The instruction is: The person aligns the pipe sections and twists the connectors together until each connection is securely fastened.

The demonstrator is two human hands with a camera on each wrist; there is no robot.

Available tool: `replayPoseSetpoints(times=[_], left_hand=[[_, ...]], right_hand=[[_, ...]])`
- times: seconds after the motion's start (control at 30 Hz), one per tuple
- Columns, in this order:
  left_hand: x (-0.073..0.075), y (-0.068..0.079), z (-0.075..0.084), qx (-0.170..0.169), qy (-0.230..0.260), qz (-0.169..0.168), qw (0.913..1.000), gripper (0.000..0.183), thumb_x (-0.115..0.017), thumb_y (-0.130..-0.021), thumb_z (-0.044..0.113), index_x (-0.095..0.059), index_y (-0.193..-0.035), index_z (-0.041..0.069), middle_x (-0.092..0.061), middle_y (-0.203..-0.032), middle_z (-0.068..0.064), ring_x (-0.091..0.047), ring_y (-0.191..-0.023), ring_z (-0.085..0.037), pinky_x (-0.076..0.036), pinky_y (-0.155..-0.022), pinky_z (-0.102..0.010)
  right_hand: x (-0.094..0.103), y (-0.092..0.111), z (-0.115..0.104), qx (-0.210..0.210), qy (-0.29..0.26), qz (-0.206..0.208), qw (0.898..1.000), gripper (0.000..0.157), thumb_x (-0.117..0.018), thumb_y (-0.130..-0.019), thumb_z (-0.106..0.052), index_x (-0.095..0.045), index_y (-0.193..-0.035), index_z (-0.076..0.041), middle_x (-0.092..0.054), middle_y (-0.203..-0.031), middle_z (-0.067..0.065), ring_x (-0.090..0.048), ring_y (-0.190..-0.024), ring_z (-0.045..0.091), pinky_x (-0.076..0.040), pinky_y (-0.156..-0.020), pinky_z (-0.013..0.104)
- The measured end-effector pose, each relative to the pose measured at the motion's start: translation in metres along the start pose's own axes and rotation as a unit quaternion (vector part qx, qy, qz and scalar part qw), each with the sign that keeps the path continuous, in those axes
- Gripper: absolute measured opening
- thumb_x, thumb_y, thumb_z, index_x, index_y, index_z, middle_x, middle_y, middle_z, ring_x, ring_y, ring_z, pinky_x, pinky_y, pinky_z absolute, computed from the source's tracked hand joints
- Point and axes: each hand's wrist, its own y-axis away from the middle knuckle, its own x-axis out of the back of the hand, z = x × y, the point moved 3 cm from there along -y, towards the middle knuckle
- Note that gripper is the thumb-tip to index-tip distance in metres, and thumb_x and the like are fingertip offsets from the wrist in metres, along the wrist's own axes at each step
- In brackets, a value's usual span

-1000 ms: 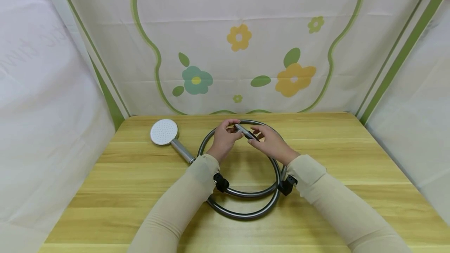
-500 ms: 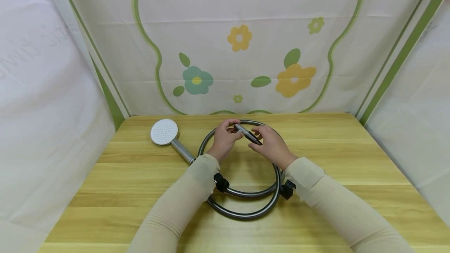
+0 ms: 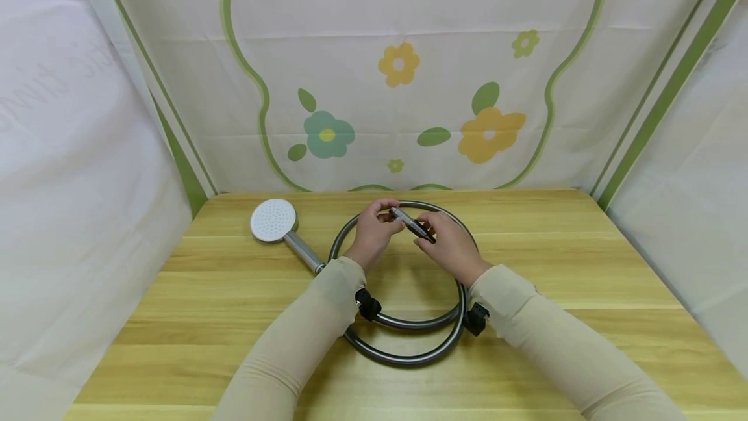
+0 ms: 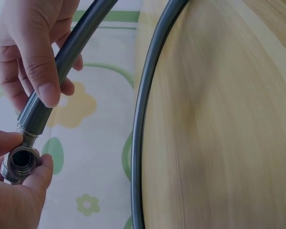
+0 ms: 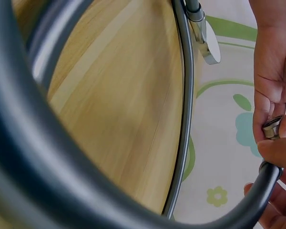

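Observation:
A dark grey shower hose point(image 3: 407, 362) lies coiled on the table, and its free end is raised between my two hands. My left hand point(image 3: 373, 234) pinches the metal nut point(image 4: 22, 163) at that end between thumb and fingers; the nut's round opening shows in the left wrist view. Just behind the nut, my right hand point(image 3: 452, 243) grips the hose's dark end sleeve point(image 4: 36, 114) with thumb and fingertips. A shower head point(image 3: 273, 220) with a white dotted face lies to the left, its silver handle point(image 3: 302, 252) pointing to the coil.
The wooden table point(image 3: 561, 356) is bounded at the back by a white flowered curtain point(image 3: 356, 5). More white cloth hangs on both sides. The hose loops pass under both wrists, which carry small black cameras.
My right hand turns about the hose end and shifts slightly, its wrist drawing a little nearer and leftward. The left hand stays on the nut, and the shower head has not moved.

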Motion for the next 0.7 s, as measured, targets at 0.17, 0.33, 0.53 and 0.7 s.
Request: replayPoseSetpoints(times=[0.17, 0.33, 0.53, 0.7], left_hand=[[-0.0004, 0.0004, -0.0001, 0.0, 0.002, -0.002, 1.0, 0.037, -0.068, -0.084, -0.008, -0.062, -0.116, 0.01, -0.061, -0.113, -0.007, -0.06, -0.103, -0.019, -0.053, -0.083, -0.033], [-0.0009, 0.0002, -0.0001, -0.005, 0.003, -0.005, 1.0, 0.038, -0.068, -0.084, -0.008, -0.061, -0.117, 0.009, -0.061, -0.114, -0.008, -0.06, -0.104, -0.02, -0.053, -0.083, -0.034], [-0.0016, 0.0, -0.0009, -0.007, 0.0, -0.005, 1.0, 0.038, -0.068, -0.084, -0.007, -0.061, -0.118, 0.009, -0.061, -0.116, -0.009, -0.06, -0.105, -0.019, -0.053, -0.084, -0.034], [-0.0023, -0.0012, -0.0009, -0.005, 0.002, -0.003, 1.0, 0.038, -0.067, -0.084, -0.007, -0.062, -0.118, 0.009, -0.061, -0.116, -0.009, -0.06, -0.104, -0.02, -0.053, -0.083, -0.033]], right_hand=[[-0.0008, 0.001, 0.0008, 0.009, 0.004, 0.019, 1.0, 0.03, -0.072, -0.088, -0.017, -0.065, -0.115, -0.008, -0.061, -0.101, 0.007, -0.061, -0.091, 0.022, -0.052, -0.079, 0.041], [-0.0013, 0.0023, 0.0013, 0.019, 0.007, 0.031, 0.999, 0.027, -0.072, -0.088, -0.017, -0.065, -0.113, -0.008, -0.061, -0.1, 0.006, -0.061, -0.089, 0.02, -0.052, -0.078, 0.04], [-0.0016, 0.0028, 0.002, 0.026, 0.006, 0.035, 0.999, 0.027, -0.071, -0.089, -0.016, -0.065, -0.114, -0.008, -0.061, -0.099, 0.006, -0.061, -0.088, 0.019, -0.052, -0.077, 0.04], [-0.0011, 0.003, 0.0016, 0.03, 0.008, 0.034, 0.999, 0.027, -0.07, -0.09, -0.017, -0.066, -0.115, -0.007, -0.061, -0.1, 0.006, -0.06, -0.088, 0.019, -0.051, -0.076, 0.039]])
